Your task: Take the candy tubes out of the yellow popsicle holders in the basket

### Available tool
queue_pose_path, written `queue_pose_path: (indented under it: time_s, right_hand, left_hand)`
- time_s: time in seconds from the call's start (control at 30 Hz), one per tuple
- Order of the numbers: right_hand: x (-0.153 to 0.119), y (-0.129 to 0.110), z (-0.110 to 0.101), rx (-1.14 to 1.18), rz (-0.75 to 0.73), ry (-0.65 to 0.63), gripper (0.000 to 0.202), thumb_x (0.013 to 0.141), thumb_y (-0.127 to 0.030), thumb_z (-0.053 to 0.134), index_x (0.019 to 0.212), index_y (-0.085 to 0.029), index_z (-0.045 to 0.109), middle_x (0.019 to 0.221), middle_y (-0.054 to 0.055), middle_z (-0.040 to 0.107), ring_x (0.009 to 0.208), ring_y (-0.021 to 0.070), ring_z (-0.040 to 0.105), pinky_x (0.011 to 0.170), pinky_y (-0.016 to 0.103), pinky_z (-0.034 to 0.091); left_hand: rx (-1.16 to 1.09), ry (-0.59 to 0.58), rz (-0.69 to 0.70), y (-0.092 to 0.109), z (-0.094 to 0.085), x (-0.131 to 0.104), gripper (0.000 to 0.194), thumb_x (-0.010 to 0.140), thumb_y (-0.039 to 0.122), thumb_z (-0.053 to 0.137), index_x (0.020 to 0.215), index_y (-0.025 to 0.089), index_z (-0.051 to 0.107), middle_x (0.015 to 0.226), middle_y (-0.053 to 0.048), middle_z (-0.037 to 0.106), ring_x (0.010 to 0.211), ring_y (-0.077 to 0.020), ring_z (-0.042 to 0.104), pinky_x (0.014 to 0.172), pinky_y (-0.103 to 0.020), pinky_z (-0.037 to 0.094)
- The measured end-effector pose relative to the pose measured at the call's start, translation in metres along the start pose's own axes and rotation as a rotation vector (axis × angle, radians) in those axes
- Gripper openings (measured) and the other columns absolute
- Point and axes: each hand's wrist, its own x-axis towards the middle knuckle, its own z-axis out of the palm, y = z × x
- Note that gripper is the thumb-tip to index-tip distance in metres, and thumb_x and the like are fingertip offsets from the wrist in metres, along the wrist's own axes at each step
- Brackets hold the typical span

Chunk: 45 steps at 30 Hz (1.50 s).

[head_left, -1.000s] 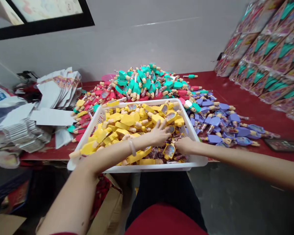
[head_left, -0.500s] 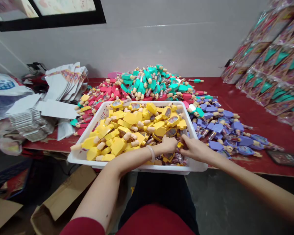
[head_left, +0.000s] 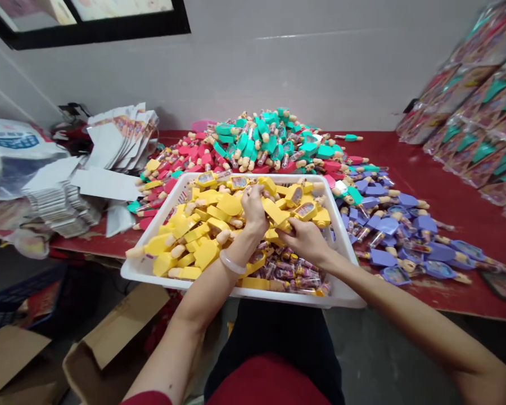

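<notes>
A white plastic basket (head_left: 129, 274) in front of me holds a heap of yellow plastic toys (head_left: 206, 254) with beige knobbed ends. Over the heap, my left hand (head_left: 253, 212) has its fingers curled at one end of a yellow toy (head_left: 275, 213). At the other end of that toy, my right hand (head_left: 307, 241) pinches with thumb and fingers; its fingertips are partly hidden. Small clear tubes with purple-pink contents (head_left: 297, 275) show at the basket's near right, below my right hand. A pale bangle (head_left: 231, 262) circles my left wrist.
Behind the basket are piled green toys (head_left: 261, 138) and red toys (head_left: 189, 154); purple toys (head_left: 388, 225) spread to the right. White cards (head_left: 61, 197) stand stacked at left. Packaged goods (head_left: 484, 118) rise at right on the red table (head_left: 409, 169). An open carton (head_left: 122, 326) sits below.
Both hands have moved up and left from the basket's near right part, uncovering the tubes there. A yellow toy is now between them. The view has shifted slightly.
</notes>
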Motion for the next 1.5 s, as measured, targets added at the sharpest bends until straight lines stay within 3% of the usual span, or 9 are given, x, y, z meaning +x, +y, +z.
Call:
queue_pose_path:
  time_s: [0.13,0.3,0.47,0.63,0.83,0.93,1.17,1.37,1.5]
  right_hand:
    - [0.021,-0.02,0.013,-0.075,-0.041,0.049,0.022,0.086,-0.036,0.051,0.073,-0.02,0.056,0.066,0.005,0.065,0.058,0.0174,0.055,0.055,0.026,0.031]
    - [0.034,-0.027,0.013,-0.046,-0.015,-0.016,0.023,0.084,-0.038,0.052,0.071,-0.02,0.058,0.065,0.005,0.065,0.057,0.017,0.054,0.056,0.027,0.032]
    - [0.036,-0.025,0.01,0.246,-0.021,-0.074,0.026,0.08,-0.04,0.056,0.067,-0.018,0.058,0.063,0.003,0.063,0.06,0.0168,0.055,0.056,0.026,0.037]
    - [0.029,-0.022,0.012,0.74,0.143,-0.312,0.03,0.075,-0.036,0.061,0.053,-0.02,0.048,0.038,-0.006,0.043,0.035,0.0083,0.036,0.038,0.022,0.025]
    - [0.02,-0.019,0.009,1.048,0.195,-0.549,0.041,0.077,-0.033,0.063,0.043,-0.02,0.044,0.029,-0.005,0.039,0.025,0.0071,0.03,0.033,0.022,0.021]
    - [0.02,-0.018,0.01,1.137,0.228,-0.57,0.046,0.077,-0.036,0.064,0.04,-0.021,0.041,0.028,-0.005,0.038,0.024,0.0077,0.031,0.031,0.023,0.021]
    - [0.027,-0.016,0.016,0.8,0.216,-0.4,0.035,0.078,-0.04,0.061,0.052,-0.021,0.045,0.031,-0.007,0.038,0.027,0.0089,0.031,0.035,0.024,0.021]
    - [0.032,-0.014,0.019,0.068,0.01,0.026,0.026,0.082,-0.043,0.059,0.084,-0.017,0.06,0.072,0.006,0.065,0.065,0.0201,0.058,0.058,0.026,0.035]
    - [0.023,-0.017,0.016,-0.103,-0.02,0.062,0.026,0.091,-0.039,0.049,0.093,-0.015,0.059,0.078,0.012,0.065,0.071,0.0232,0.059,0.062,0.029,0.035]
  left_hand:
    - [0.001,0.093,0.19,0.01,-0.007,0.007,0.02,0.071,0.025,0.058,0.072,0.02,0.039,0.051,0.009,0.044,0.038,-0.0075,0.045,0.046,-0.02,0.038]
    - [0.047,0.081,0.371,0.019,-0.013,0.012,0.019,0.074,0.025,0.057,0.082,0.022,0.039,0.051,0.011,0.046,0.039,-0.0089,0.048,0.049,-0.02,0.041]
    - [0.119,0.073,0.362,0.015,-0.013,0.008,0.019,0.075,0.024,0.057,0.081,0.022,0.038,0.052,0.01,0.047,0.04,-0.0084,0.047,0.05,-0.02,0.041]
    - [0.12,-0.014,0.298,0.01,-0.011,0.003,0.019,0.076,0.023,0.057,0.082,0.022,0.039,0.049,0.01,0.046,0.038,-0.0088,0.047,0.048,-0.02,0.04]
    - [0.081,-0.134,0.28,0.01,-0.007,-0.004,0.018,0.077,0.021,0.056,0.085,0.021,0.04,0.049,0.009,0.047,0.037,-0.0087,0.047,0.045,-0.019,0.038]
    - [0.085,-0.128,0.319,0.011,-0.006,-0.009,0.018,0.078,0.022,0.055,0.087,0.022,0.04,0.05,0.01,0.046,0.037,-0.0082,0.046,0.046,-0.019,0.039]
    - [0.161,-0.065,0.316,0.008,-0.005,-0.005,0.017,0.077,0.023,0.056,0.083,0.022,0.04,0.049,0.01,0.046,0.038,-0.009,0.047,0.046,-0.019,0.038]
    - [0.159,0.192,0.392,0.01,-0.014,0.02,0.018,0.075,0.023,0.058,0.08,0.021,0.041,0.055,0.01,0.048,0.045,-0.0072,0.048,0.054,-0.019,0.042]
    - [0.106,0.234,0.373,0.014,-0.017,0.019,0.019,0.073,0.023,0.059,0.076,0.021,0.04,0.056,0.009,0.048,0.047,-0.0069,0.049,0.056,-0.019,0.043]
